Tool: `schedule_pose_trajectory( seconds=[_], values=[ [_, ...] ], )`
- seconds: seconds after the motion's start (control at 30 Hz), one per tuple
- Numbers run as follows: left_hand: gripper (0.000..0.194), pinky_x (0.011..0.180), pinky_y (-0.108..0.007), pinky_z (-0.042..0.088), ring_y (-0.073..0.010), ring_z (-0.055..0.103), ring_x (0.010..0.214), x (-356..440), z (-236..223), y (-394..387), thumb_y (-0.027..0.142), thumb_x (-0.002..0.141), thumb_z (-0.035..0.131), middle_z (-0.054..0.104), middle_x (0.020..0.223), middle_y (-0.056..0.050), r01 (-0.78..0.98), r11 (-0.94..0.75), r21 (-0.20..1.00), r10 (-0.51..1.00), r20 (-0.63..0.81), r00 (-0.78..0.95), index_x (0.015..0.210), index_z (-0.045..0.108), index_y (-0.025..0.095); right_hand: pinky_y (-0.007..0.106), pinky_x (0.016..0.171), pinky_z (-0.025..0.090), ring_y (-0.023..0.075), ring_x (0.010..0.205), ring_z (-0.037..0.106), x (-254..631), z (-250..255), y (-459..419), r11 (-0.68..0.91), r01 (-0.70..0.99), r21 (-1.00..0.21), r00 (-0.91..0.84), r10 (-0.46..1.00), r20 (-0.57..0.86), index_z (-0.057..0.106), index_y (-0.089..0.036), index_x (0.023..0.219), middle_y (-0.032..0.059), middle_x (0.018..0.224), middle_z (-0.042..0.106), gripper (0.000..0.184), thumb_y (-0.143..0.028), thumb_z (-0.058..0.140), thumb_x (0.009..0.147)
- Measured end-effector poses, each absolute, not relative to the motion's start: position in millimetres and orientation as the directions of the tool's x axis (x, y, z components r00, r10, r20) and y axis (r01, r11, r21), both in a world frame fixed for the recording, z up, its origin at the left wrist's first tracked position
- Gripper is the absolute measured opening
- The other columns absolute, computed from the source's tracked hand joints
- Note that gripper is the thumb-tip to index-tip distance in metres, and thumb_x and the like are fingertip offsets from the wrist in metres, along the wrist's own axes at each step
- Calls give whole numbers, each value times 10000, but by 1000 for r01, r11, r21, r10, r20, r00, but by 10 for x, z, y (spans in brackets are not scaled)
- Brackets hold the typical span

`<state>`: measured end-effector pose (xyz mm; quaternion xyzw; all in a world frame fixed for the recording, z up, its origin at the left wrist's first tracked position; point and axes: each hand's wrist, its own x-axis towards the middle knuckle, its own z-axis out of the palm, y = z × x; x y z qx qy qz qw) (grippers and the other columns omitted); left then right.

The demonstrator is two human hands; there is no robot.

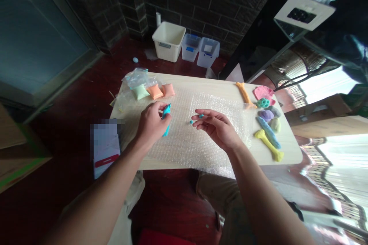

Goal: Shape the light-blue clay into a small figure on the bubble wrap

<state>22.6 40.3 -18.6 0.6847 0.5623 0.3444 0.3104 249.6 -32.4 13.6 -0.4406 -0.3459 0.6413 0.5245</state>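
Above the left half of the table, my left hand (153, 121) is closed around a small bright blue packet (166, 113), apparently of soft modelling clay. The packet stands nearly upright between thumb and fingers, its lower end showing below them. My right hand (217, 126) is held a short way to the right, palm turned inward, fingers apart and loosely bent. One small blue clay bit (201, 116) is at its upper fingers; another blue bit (191, 122) is by the lower fingertips. Both seem to cling to the skin. Under the hands lies clear bubble wrap (184, 149).
Green (140, 92), orange (155, 92) and pink clay packets (168, 90) lie at the table's back left. Shaped clay pieces line the right side, including a yellow bone (268, 145) and an orange bone (244, 93). Storage bins (169, 42) stand on the floor beyond.
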Motion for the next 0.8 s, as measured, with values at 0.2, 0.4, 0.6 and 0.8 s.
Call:
schedule_pose_trajectory(
  seconds=[0.2, 0.4, 0.6, 0.8],
  values=[
    [273, 758, -315, 550, -212, 712, 881, 277, -193, 403, 286, 864, 664, 772, 1092, -93, 213, -104, 971, 962, 43, 271, 1113, 714, 184, 265, 776, 624, 165, 807, 776, 2478, 164, -322, -239, -483, -842, -131, 971, -200, 811, -146, 1035, 82, 927, 829, 200, -223, 707, 883],
    [228, 813, -306, 544, -197, 705, 905, 327, -85, 361, 324, 872, 668, 770, 1009, -73, 6, 64, 998, 917, -61, 393, 1043, 717, 183, 193, 576, 576, 123, 613, 715, 2484, 156, -311, -242, -529, -813, -106, 970, -220, 803, -154, 950, 52, 721, 790, 218, -366, 791, 901],
    [269, 773, -297, 526, -197, 690, 888, 320, -114, 376, 319, 840, 691, 765, 1003, -79, 14, 72, 997, 936, -72, 343, 1062, 725, 173, 153, 595, 602, 111, 676, 744, 2527, 156, -287, -239, -568, -788, -29, 962, -270, 820, -199, 924, 20, 789, 811, 241, -310, 945, 751],
    [300, 714, -301, 518, -201, 681, 818, 308, -172, 409, 332, 799, 697, 762, 967, -85, 53, 77, 996, 954, -89, 288, 1045, 725, 162, 160, 698, 625, 111, 754, 767, 2570, 118, -261, -234, -539, -809, 53, 949, -310, 822, -202, 856, 27, 851, 826, 253, -247, 991, 674]
  ],
)
